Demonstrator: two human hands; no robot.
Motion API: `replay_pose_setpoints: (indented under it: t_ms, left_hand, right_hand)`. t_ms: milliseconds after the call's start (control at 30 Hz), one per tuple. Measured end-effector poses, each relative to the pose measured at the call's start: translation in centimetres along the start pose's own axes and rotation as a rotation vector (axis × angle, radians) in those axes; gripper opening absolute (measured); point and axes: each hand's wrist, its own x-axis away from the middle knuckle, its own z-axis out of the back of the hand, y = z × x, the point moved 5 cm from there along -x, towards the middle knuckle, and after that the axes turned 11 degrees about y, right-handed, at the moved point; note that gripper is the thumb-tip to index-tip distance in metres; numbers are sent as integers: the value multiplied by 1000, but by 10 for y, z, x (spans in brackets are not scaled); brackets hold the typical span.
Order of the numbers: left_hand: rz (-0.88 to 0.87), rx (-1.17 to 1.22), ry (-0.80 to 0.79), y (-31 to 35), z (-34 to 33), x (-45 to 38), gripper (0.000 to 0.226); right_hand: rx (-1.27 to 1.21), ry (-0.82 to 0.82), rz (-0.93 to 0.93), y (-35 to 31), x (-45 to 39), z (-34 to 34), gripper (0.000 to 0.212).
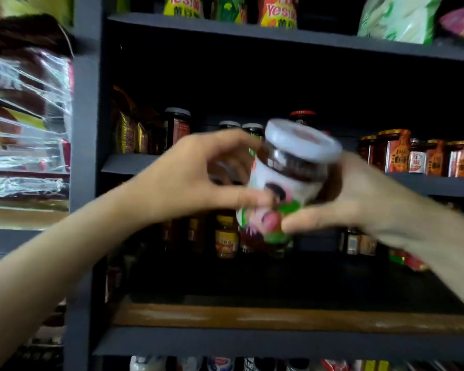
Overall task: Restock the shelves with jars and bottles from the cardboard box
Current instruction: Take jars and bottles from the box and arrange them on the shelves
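Your right hand (359, 199) grips the white-lidded glass jar with its pink-and-green label (281, 188), held tilted before the dark grey shelves (413, 180); your left hand (196, 178) pinches its side. Straighten it, then seat it in the shelf gap.

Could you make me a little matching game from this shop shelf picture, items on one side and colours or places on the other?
Things:
1. jar lid
2. orange-labelled jars
3. snack bags
4. yellow-labelled jar

Descriptions:
A. top shelf
B. white
C. right end of the middle shelf
D. lower shelf, behind the hands

Pairs: 1-B, 2-C, 3-A, 4-D
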Motion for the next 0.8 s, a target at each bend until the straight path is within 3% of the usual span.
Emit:
replay_pose_setpoints:
  t_ms: [133, 300, 467, 633, 800]
  left_hand:
    - [-5, 57, 111, 9, 37, -40, 42]
    - [102, -104, 47, -4, 61, -75, 49]
    - [253, -276, -24, -42, 60, -83, 39]
    - [474, -149, 4, -83, 50, -90, 29]
    - [601, -160, -8, -107, 39, -97, 11]
  right_hand:
    - [25, 161, 133, -41, -45, 20, 75]
    - [242, 195, 122, -47, -97, 21, 80]
    - [231, 168, -26, -13, -126, 7, 77]
    - [6, 148, -270, 30, -153, 3, 81]
    - [-19, 107, -419, 50, -169, 3, 87]
